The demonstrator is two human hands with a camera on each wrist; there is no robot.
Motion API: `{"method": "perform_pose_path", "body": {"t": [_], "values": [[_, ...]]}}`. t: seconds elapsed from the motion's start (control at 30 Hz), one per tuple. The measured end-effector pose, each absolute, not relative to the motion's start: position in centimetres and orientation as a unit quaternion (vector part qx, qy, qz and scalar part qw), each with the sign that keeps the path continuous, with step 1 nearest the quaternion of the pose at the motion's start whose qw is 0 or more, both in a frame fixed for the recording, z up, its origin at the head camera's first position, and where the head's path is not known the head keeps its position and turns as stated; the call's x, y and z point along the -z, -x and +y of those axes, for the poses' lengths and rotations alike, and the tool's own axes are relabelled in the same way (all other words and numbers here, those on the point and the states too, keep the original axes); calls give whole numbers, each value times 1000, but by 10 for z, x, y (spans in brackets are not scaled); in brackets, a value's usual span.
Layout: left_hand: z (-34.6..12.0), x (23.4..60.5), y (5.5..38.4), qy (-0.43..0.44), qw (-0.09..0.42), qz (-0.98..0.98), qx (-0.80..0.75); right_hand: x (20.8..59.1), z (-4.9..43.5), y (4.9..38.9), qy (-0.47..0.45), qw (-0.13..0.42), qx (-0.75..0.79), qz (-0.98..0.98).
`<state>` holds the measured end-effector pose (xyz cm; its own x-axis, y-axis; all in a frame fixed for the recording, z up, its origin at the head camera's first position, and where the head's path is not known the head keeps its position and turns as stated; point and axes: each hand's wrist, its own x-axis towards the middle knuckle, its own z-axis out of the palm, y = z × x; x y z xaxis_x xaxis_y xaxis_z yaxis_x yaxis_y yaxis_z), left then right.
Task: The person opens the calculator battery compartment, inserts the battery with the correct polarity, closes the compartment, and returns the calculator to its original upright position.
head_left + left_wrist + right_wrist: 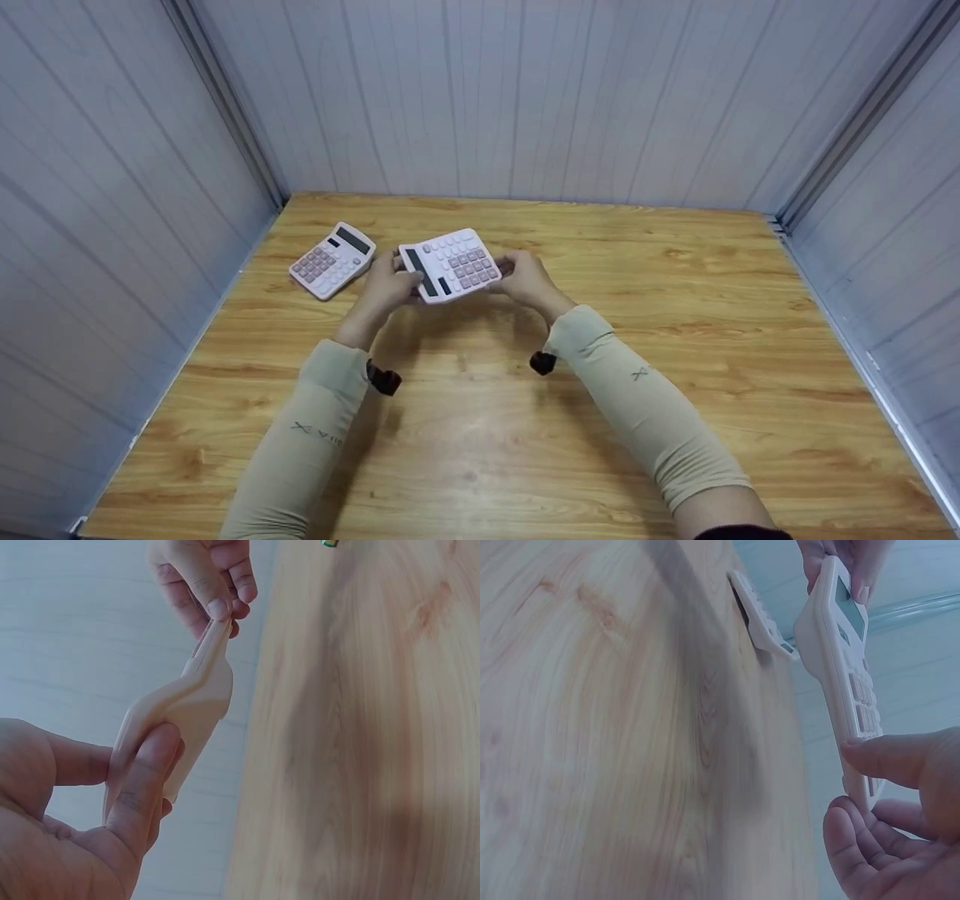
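Observation:
A pale pink calculator is held up above the table between both hands, its keys and dark display facing up in the head view. My left hand grips the display end, the thumb over the front near the screen. At the keypad end, my right hand pinches the edge; the right wrist view shows its thumb on the rim and fingers below. Seen nearly edge-on in the left wrist view, the calculator body has a bend. Another similar calculator lies face up on the table, just left of my left hand.
The wood-grain table reaches back to a white panelled wall. Panelled walls also stand along its left and right sides. A small dark device is strapped at the left wrist, another at the right.

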<state>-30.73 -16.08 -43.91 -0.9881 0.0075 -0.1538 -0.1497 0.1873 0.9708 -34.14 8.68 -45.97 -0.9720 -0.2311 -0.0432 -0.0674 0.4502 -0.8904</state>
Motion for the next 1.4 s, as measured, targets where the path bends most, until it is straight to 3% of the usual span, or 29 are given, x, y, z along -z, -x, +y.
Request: {"method": "perform_pose_path", "body": {"t": [0.7, 1.4], "values": [[-135, 426, 303, 8, 93, 735, -672, 443, 127, 319, 84, 44, 526, 845], [-110, 426, 293, -54, 130, 721, -679, 441, 172, 298, 57, 65, 615, 783]]}}
